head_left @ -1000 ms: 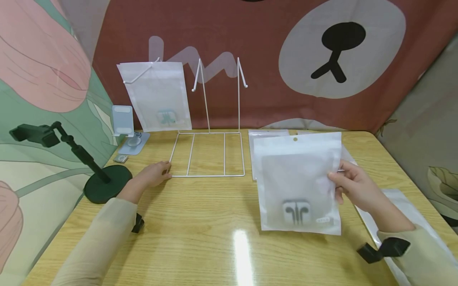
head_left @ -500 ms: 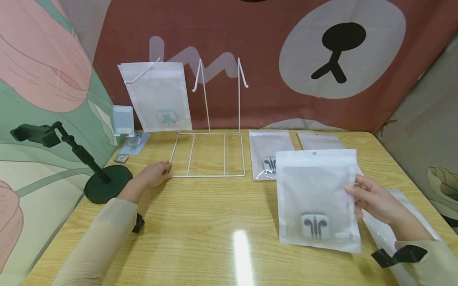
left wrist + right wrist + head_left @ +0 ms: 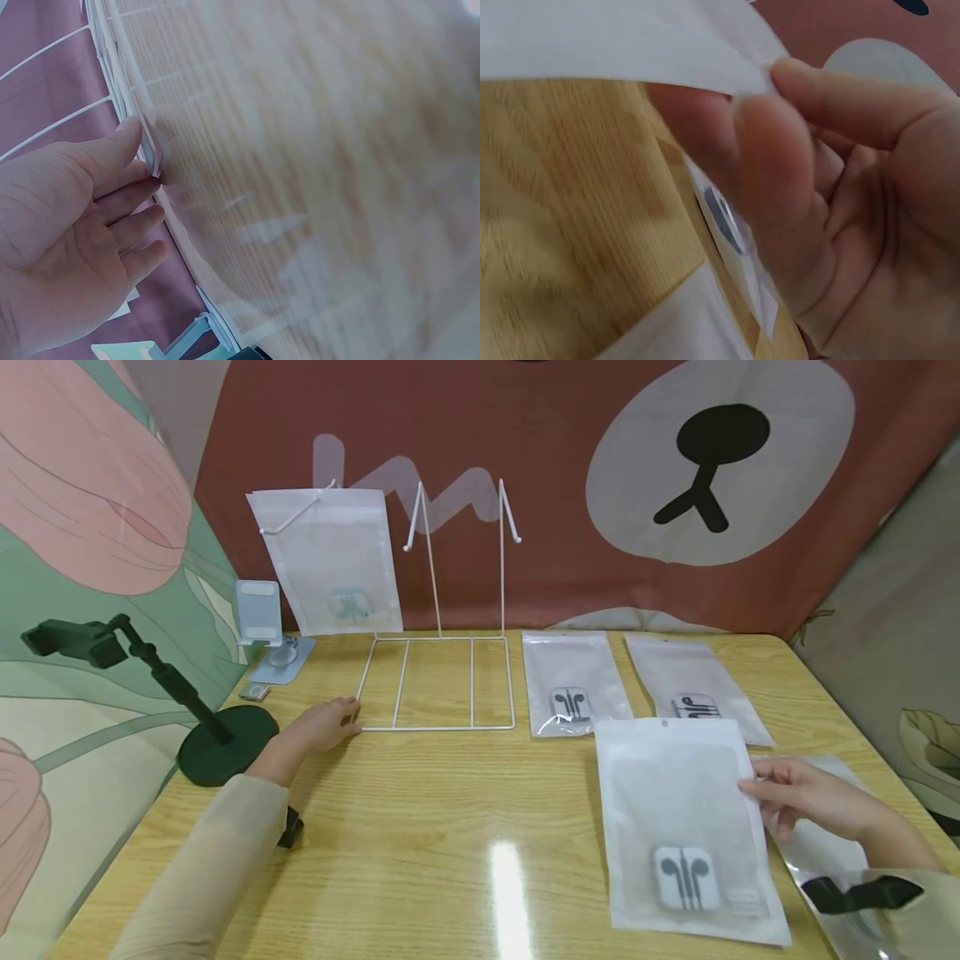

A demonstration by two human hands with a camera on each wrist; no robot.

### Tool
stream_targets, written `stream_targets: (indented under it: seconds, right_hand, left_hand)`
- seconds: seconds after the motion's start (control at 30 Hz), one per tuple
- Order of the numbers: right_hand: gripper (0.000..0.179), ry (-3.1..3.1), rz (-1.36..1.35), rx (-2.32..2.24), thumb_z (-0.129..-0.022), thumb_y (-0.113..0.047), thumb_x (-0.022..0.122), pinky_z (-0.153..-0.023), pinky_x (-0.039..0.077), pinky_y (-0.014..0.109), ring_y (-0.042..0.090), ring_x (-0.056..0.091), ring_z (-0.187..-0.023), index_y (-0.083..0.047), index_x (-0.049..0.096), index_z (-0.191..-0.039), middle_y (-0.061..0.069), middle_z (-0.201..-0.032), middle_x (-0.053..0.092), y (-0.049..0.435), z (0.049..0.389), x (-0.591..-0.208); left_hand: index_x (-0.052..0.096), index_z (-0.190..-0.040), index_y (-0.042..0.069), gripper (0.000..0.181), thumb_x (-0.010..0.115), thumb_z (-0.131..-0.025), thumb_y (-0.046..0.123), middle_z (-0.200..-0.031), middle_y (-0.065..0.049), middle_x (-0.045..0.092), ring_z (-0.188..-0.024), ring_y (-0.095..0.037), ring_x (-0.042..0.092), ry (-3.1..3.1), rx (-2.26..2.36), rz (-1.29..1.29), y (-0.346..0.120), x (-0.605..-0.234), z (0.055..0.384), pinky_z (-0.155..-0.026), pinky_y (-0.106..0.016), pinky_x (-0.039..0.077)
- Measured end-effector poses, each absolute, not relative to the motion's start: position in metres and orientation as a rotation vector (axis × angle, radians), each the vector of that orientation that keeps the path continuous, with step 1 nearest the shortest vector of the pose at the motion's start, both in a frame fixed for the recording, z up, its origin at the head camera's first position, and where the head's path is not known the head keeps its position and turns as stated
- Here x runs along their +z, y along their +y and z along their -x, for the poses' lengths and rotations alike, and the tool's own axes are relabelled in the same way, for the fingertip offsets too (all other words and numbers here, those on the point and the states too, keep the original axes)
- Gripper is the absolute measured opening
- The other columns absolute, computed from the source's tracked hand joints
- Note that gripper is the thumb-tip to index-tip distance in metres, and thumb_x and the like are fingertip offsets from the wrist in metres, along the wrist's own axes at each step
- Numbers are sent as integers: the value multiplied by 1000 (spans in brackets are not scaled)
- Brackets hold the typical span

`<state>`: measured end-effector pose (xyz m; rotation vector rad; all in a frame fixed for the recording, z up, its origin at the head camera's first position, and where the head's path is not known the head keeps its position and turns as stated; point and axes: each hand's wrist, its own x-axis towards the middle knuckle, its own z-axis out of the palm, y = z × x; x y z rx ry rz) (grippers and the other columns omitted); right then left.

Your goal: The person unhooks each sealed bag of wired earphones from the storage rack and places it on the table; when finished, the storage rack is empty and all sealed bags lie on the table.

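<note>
My right hand (image 3: 821, 797) pinches the right edge of a white pouch (image 3: 678, 802) between thumb and fingers. Through its frosted front shows a square case of wired earphones (image 3: 686, 878) near the bottom. In the right wrist view, the pouch's edge (image 3: 630, 45) runs in between the fingertips. My left hand (image 3: 318, 727) holds the near left corner of a white wire display rack (image 3: 437, 727); in the left wrist view its thumb and index finger pinch the corner wire (image 3: 154, 157). A similar pouch (image 3: 330, 560) hangs from the rack's left hook.
Two pouches with earphones, one nearer the middle (image 3: 577, 668) and one farther right (image 3: 690, 672), lie at the back right. Another clear-fronted pouch (image 3: 825, 835) lies under my right forearm. A black stand (image 3: 225, 747) and a blue phone holder (image 3: 258, 614) stand at left.
My right hand has moved right and toward me, lowering the pouch closer to the table and uncovering the two pouches behind it. My left hand stays on the rack's corner.
</note>
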<state>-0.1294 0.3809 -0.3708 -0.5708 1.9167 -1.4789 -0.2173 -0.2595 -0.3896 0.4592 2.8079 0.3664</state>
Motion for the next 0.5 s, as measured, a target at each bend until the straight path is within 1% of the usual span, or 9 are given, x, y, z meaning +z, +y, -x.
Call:
stream_targets:
  seconds: [0.07,0.13,0.23,0.3,0.4,0.5]
  right_hand:
    - [26,1931,521,-1424,-100,-3,32,-48,53,35,10,58,-57,2,57,-94,3,-65,59,384,130,-373]
    - [26,1950,477,-1364,-101,-6,34,-48,53,35,11,59,-57,7,53,-88,4,-65,61,386,129,-374]
    - [33,1984,422,-1277,-100,-11,38,-47,53,35,12,60,-55,13,47,-80,8,-65,62,388,129,-377]
    - [38,2018,389,-1227,-100,-14,40,-46,52,33,11,59,-52,15,44,-75,12,-64,62,389,128,-378]
    - [42,2066,343,-1173,-99,-17,44,-44,51,30,8,56,-49,17,46,-74,12,-60,61,389,128,-379]
    - [44,2114,295,-1127,-98,-20,47,-43,49,28,7,54,-47,16,49,-73,7,-56,58,389,129,-379]
  left_hand:
    - [36,-135,-11,52,52,-96,19,-137,-32,32,-123,-47,33,2798,370,-443,-259,-389,217,-99,-55,30]
    - [35,-137,-10,53,51,-96,19,-138,-32,30,-124,-47,31,2788,379,-427,-259,-388,216,-100,-55,29]
    - [33,-138,-10,54,51,-96,20,-139,-32,29,-125,-46,30,2778,384,-414,-258,-386,216,-100,-55,29]
    - [33,-138,-9,54,51,-96,20,-140,-31,28,-126,-46,29,2774,385,-404,-257,-385,216,-101,-54,28]
    - [32,-138,-9,54,51,-96,20,-140,-31,28,-126,-46,29,2770,379,-398,-257,-384,216,-101,-54,28]
    - [32,-138,-10,54,51,-96,20,-140,-31,28,-126,-46,29,2772,374,-403,-257,-384,216,-101,-54,27]
